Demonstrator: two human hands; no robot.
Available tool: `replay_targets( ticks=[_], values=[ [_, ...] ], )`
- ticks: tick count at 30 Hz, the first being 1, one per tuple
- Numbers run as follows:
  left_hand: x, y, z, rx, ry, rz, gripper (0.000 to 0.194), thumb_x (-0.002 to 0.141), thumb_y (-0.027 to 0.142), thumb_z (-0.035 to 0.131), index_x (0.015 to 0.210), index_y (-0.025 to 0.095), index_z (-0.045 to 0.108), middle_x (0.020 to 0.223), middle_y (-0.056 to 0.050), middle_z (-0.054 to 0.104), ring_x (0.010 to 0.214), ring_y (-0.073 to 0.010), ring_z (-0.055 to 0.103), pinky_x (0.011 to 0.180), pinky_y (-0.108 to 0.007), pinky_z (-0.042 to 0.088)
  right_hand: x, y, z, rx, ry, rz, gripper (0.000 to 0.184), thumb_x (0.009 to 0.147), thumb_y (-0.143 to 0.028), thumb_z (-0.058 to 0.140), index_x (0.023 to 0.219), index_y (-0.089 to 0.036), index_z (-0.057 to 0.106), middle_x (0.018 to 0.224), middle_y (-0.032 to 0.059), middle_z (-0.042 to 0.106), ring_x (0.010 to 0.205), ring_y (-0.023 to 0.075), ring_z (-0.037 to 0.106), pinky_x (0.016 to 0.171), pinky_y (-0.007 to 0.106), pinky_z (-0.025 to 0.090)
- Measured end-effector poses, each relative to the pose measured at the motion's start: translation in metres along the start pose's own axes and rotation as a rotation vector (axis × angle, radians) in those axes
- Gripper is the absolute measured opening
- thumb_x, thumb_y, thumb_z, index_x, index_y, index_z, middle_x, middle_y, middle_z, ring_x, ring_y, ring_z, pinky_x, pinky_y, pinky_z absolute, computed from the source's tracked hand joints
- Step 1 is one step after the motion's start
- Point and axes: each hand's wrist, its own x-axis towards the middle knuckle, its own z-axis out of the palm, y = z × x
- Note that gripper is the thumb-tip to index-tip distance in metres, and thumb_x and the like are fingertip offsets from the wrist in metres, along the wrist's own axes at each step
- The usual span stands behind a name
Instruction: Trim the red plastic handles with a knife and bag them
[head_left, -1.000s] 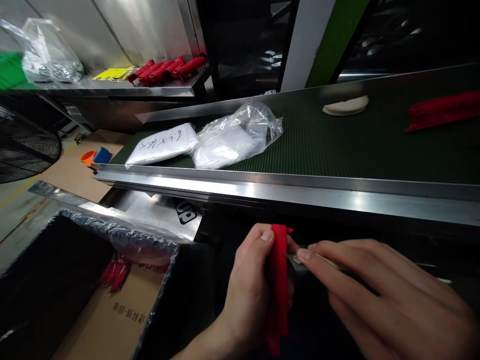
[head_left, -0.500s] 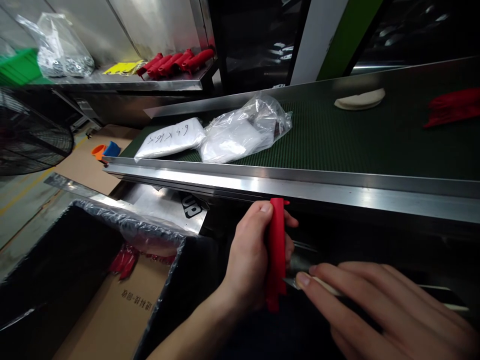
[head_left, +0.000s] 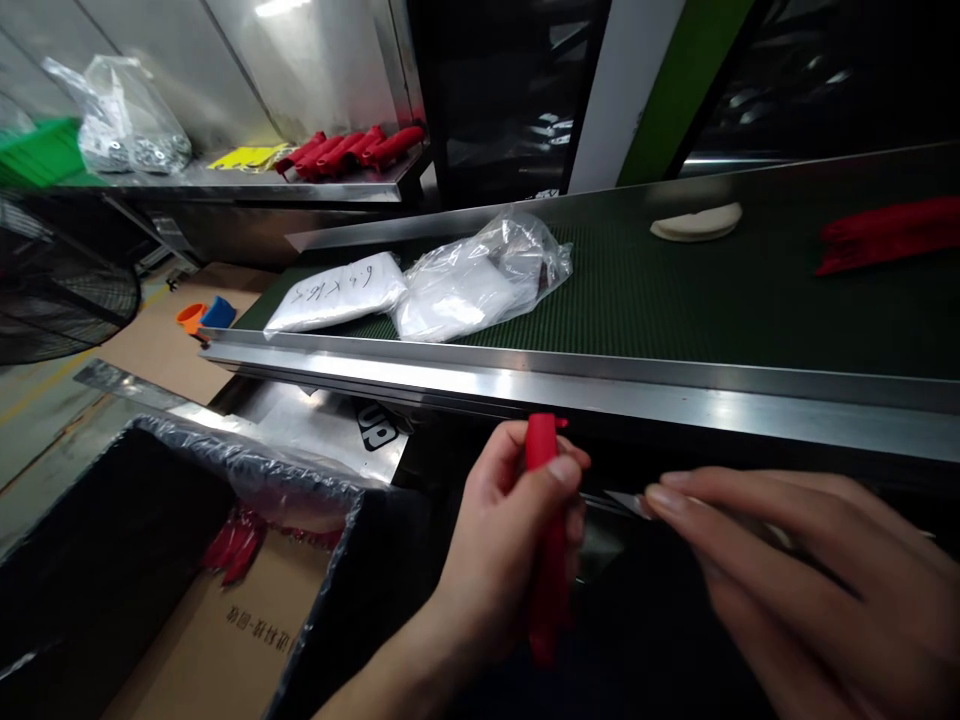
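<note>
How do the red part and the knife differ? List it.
The red part is long; the knife shows a short, grey, pointed blade.
The left hand wraps around the red part; the right hand pinches the knife.
The red part stands roughly upright in the view, while the knife's blade points sideways toward it.
Both are held, with a gap between them.

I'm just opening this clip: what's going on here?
The person's left hand grips a slim red part just on the near side of a green belt. The right hand pinches a small pointed blade, its tip apart from the red part. On the belt lie white plastic packs, a pale curved piece and something red; a lined box stands lower left.
</note>
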Motion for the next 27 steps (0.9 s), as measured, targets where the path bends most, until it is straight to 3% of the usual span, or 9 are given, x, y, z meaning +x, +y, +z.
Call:
replay_targets(
  ticks=[3,8,15,19,23,27],
  values=[
    [-0.010,-0.006,0.000,0.041,-0.061,0.001,0.020,0.086,0.028,0.066,0.098,0.020,0.053,0.059,0.005,0.049,0.043,-0.0045,0.039,0.040,-0.012,0.035,0.015,-0.001,0.000,-0.044,-0.002,-0.020,0.050,0.091,-0.002,0.053,0.138,-0.021,0.055,0.119,0.0078,0.061,0.109,0.0208,0.057,0.085,0.035,0.045],
    [-0.015,-0.011,-0.001,0.022,-0.098,0.004,0.023,0.086,0.032,0.069,0.095,0.019,0.052,0.055,0.006,0.049,0.040,-0.0042,0.038,0.039,-0.012,0.033,0.021,-0.007,0.003,-0.068,0.000,-0.006,0.043,0.093,-0.001,0.050,0.132,-0.016,0.058,0.118,0.0091,0.060,0.108,0.0212,0.055,0.087,0.036,0.042],
    [-0.013,-0.013,0.001,0.018,-0.083,0.011,0.024,0.086,0.033,0.070,0.095,0.019,0.052,0.055,0.006,0.048,0.040,-0.0040,0.036,0.038,-0.012,0.032,0.013,0.001,0.008,-0.085,-0.012,-0.020,0.050,0.090,-0.002,0.054,0.137,-0.019,0.056,0.121,0.0091,0.060,0.109,0.0231,0.056,0.088,0.038,0.044],
    [-0.011,-0.017,-0.001,-0.014,-0.130,0.008,0.023,0.086,0.032,0.069,0.093,0.019,0.053,0.053,0.006,0.047,0.038,-0.0039,0.035,0.037,-0.012,0.032,0.012,0.003,0.009,-0.083,-0.021,-0.021,0.044,0.093,-0.005,0.052,0.134,-0.019,0.058,0.117,0.0085,0.062,0.106,0.0214,0.057,0.085,0.035,0.046],
    [-0.013,-0.021,-0.002,-0.135,-0.236,0.004,0.020,0.086,0.031,0.068,0.093,0.019,0.054,0.054,0.005,0.048,0.035,-0.0038,0.034,0.035,-0.012,0.032,0.013,0.005,0.011,-0.077,0.037,0.025,0.041,0.092,-0.002,0.054,0.129,-0.016,0.061,0.115,0.0091,0.062,0.105,0.0200,0.057,0.087,0.035,0.046],
    [-0.020,-0.022,0.001,-0.148,-0.253,0.015,0.029,0.078,0.035,0.077,0.087,0.016,0.056,0.061,0.003,0.047,0.043,-0.0027,0.037,0.040,-0.011,0.030,0.012,0.006,0.009,0.004,0.122,0.126,0.042,0.091,-0.001,0.054,0.130,-0.014,0.061,0.119,0.0096,0.060,0.109,0.0197,0.059,0.090,0.034,0.049]
  ],
)
